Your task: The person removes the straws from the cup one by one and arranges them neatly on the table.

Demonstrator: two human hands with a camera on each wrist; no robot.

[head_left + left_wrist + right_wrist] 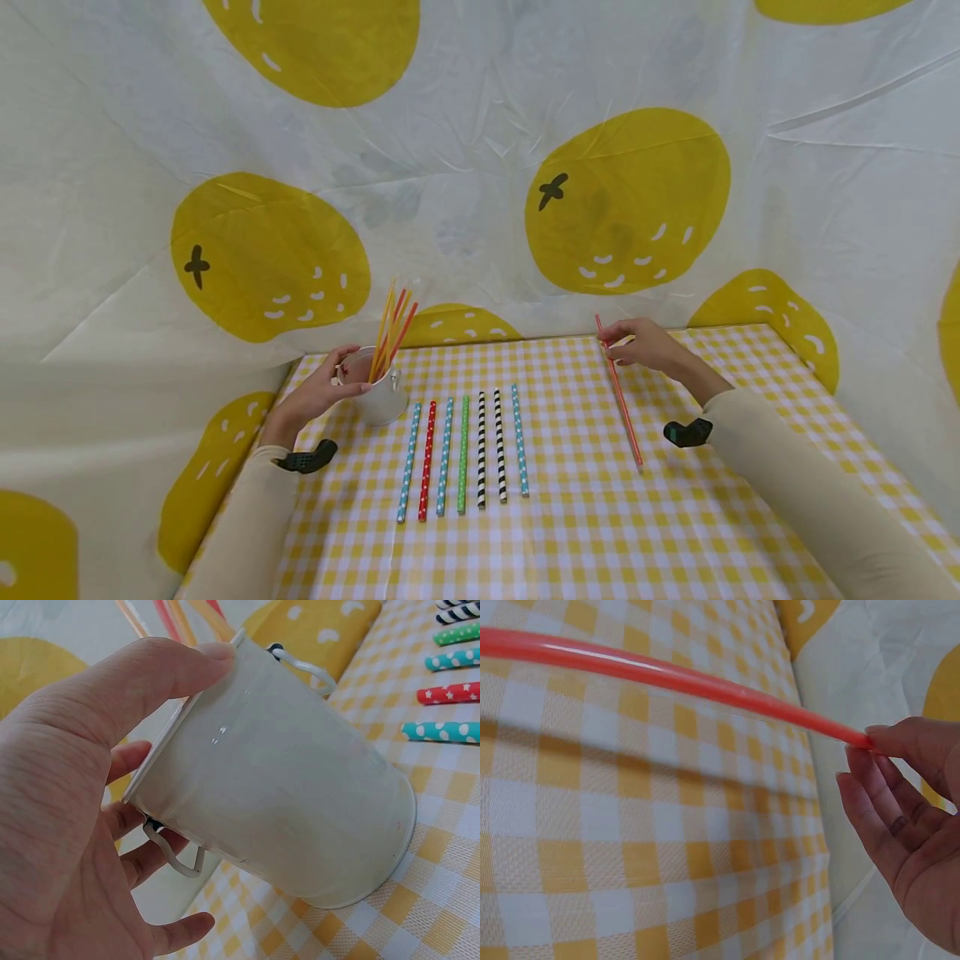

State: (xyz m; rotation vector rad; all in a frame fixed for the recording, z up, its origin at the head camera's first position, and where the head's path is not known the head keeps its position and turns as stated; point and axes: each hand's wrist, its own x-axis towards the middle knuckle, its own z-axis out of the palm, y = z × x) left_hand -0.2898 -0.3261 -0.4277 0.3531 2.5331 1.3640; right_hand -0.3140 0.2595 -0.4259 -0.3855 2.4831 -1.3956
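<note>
My left hand (318, 393) grips a small white metal bucket (277, 787) by its rim, thumb across the near edge and fingers round the far side. The bucket has small loop handles (176, 851) on its sides. Several orange and red straws (390, 329) stick up out of it, leaning right. Farther right, my right hand (641, 343) pinches a long red plastic straw (682, 679) near its far end between thumb and fingertips. That straw slants over the cloth, its other end toward me, and casts a shadow below in the right wrist view.
Between the hands lies a row of patterned paper straws: blue dotted (408, 462), red (427, 462), green (462, 454) and black-striped (500, 446) ones among them. A yellow-and-white checked cloth (585, 533) covers the table. Behind hangs a pale curtain (450, 217) with yellow fruit shapes.
</note>
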